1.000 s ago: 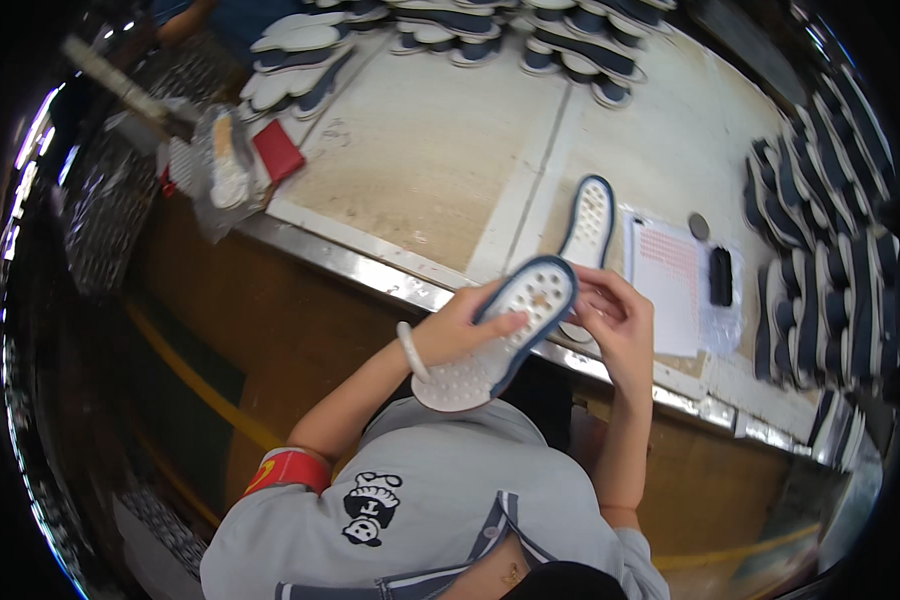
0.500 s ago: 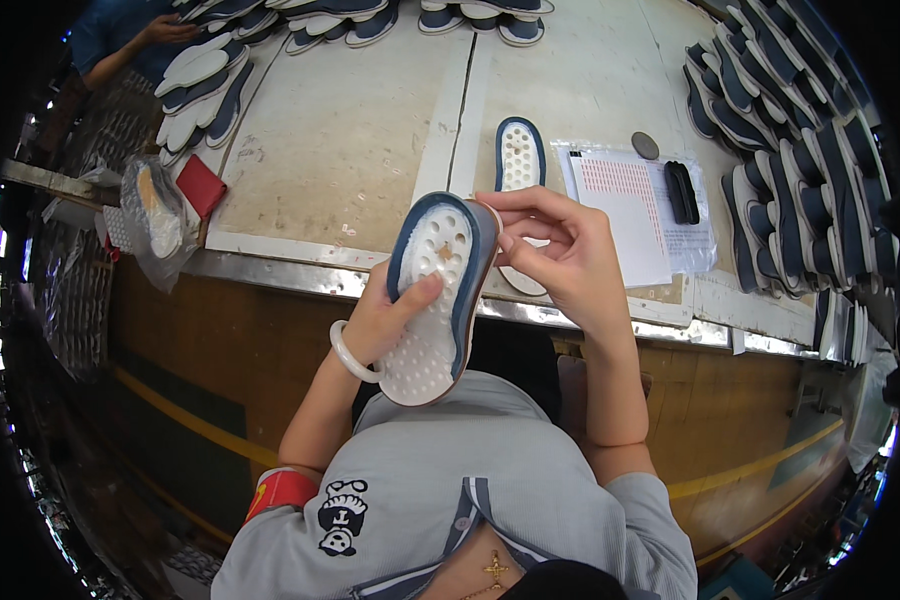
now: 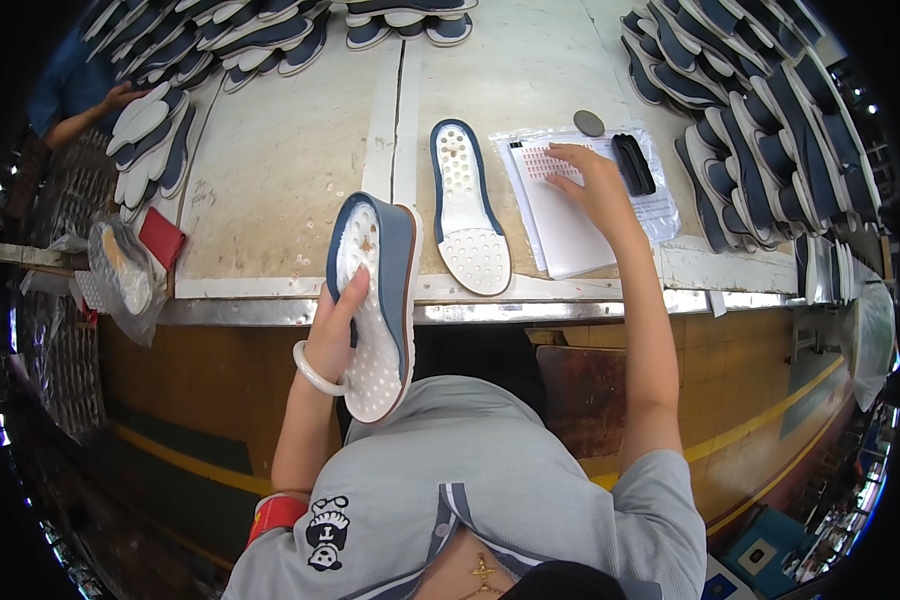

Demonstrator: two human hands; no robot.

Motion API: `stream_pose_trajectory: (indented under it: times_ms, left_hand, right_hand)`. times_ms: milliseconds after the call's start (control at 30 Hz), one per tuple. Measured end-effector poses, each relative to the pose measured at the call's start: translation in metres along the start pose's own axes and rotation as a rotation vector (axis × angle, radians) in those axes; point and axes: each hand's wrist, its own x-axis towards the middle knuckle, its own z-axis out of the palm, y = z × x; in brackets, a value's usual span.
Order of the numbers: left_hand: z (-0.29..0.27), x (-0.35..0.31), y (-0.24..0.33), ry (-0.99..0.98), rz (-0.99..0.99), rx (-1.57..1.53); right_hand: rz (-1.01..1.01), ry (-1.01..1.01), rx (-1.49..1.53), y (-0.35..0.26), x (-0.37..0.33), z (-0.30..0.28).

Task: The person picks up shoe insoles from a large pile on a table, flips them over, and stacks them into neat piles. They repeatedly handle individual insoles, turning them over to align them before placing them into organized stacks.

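Note:
My left hand [image 3: 339, 318] grips a wedge shoe sole [image 3: 395, 290] at the table's front edge, thumb pressed on its white, hole-dotted inner face. The sole has a blue rim and side wall and is tilted, its thick side turned right. A second sole [image 3: 473, 262] of the same kind lies face up on the table between my hands. My right hand [image 3: 592, 185] hovers at the upper part of a white sheet with rows of small red marks [image 3: 536, 165], index finger and thumb apart. Whether a fingertip touches the sheet I cannot tell.
Stacks of blue-and-white soles [image 3: 770, 150] stand on the right, with more along the far edge and left. Beside the sheet lie a black case [image 3: 633, 165] and a grey disc [image 3: 589, 123]. A red booklet [image 3: 161, 239] and bagged sole [image 3: 130, 270] sit left. A co-worker's hand [image 3: 120, 97] shows far left.
My right hand has left the held sole's side and moved right and away to the marked sheet. The left hand has turned the sole, showing more of its blue side wall. The view has shifted right.

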Motion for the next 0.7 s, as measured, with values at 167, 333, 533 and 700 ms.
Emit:
stream_pose_trajectory:
  times_ms: [167,333,533,700]
  left_hand:
    - [0.001,0.004,-0.001,0.019,-0.037,0.003]
    - [0.009,0.001,0.005,0.029,-0.038,0.030]
    - [0.024,0.000,0.017,0.034,0.019,0.087]
    - [0.028,-0.002,0.024,0.010,0.026,0.098]
  right_hand:
    - [-0.124,-0.134,-0.102,0.028,0.008,0.019]
    - [-0.140,-0.183,-0.200,0.023,0.014,0.020]
    - [-0.212,-0.239,-0.330,0.028,0.017,0.024]
    - [-0.359,-0.091,-0.351,0.036,0.011,0.032]
